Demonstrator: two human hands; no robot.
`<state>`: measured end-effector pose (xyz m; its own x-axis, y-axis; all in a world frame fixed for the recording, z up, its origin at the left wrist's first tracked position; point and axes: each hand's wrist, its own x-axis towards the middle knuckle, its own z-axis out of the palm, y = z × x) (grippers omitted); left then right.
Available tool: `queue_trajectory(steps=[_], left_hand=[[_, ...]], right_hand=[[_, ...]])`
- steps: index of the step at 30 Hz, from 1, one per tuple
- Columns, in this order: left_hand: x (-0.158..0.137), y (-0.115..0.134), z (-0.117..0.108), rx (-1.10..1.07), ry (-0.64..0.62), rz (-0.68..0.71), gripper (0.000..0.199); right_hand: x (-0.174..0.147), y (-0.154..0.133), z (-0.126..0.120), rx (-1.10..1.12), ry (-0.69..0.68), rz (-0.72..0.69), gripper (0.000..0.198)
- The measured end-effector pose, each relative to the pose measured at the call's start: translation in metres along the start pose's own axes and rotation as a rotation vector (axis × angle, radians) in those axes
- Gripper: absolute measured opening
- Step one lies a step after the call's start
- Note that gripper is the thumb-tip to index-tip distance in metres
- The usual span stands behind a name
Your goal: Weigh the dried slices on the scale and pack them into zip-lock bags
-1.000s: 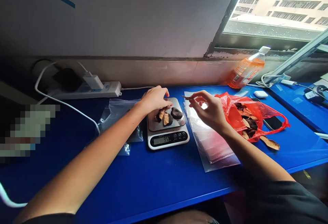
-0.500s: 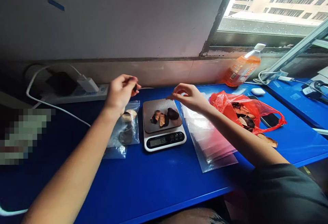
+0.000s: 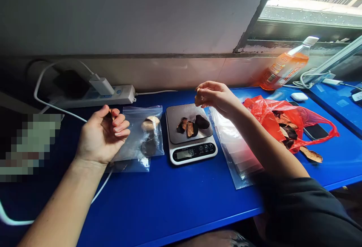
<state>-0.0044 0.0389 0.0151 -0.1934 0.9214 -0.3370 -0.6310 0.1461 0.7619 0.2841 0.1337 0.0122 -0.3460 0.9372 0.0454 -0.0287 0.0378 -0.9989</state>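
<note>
Gripping a small brown piece (image 3: pixel 111 114) in curled fingers, the person's left hand (image 3: pixel 98 135) is beside clear bags (image 3: pixel 128 132) already holding dried pieces. The right hand (image 3: pixel 216 94) pinches a pale piece (image 3: pixel 199 98) near the back right of a kitchen scale (image 3: pixel 181 112), where several dark pieces (image 3: pixel 190 129) lie. Some bagging appears done; the pieces on the scale are unbagged, and more are left in the red bag (image 3: pixel 256 115), right of flat plastic bags (image 3: pixel 230 141).
</note>
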Motion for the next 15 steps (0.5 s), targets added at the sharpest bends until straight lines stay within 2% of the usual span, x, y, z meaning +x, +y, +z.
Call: queue_trajectory(steps=[3, 7, 12, 15], left_hand=[[0.0, -0.003, 0.003, 0.015, 0.056, 0.005, 0.03], [0.002, -0.008, 0.002, 0.09, 0.103, 0.04, 0.025], [0.004, -0.011, -0.001, 0.146, -0.03, 0.068, 0.026], [0.0, -0.01, 0.0, 0.182, -0.061, 0.076, 0.026]], right_hand=[[-0.003, 0.0, 0.0, -0.131, -0.054, -0.024, 0.015], [-0.001, 0.005, 0.002, -0.176, -0.063, -0.058, 0.011], [0.001, 0.011, 0.004, -0.151, -0.027, -0.064, 0.01], [0.003, 0.014, 0.004, -0.18, 0.014, -0.066, 0.015]])
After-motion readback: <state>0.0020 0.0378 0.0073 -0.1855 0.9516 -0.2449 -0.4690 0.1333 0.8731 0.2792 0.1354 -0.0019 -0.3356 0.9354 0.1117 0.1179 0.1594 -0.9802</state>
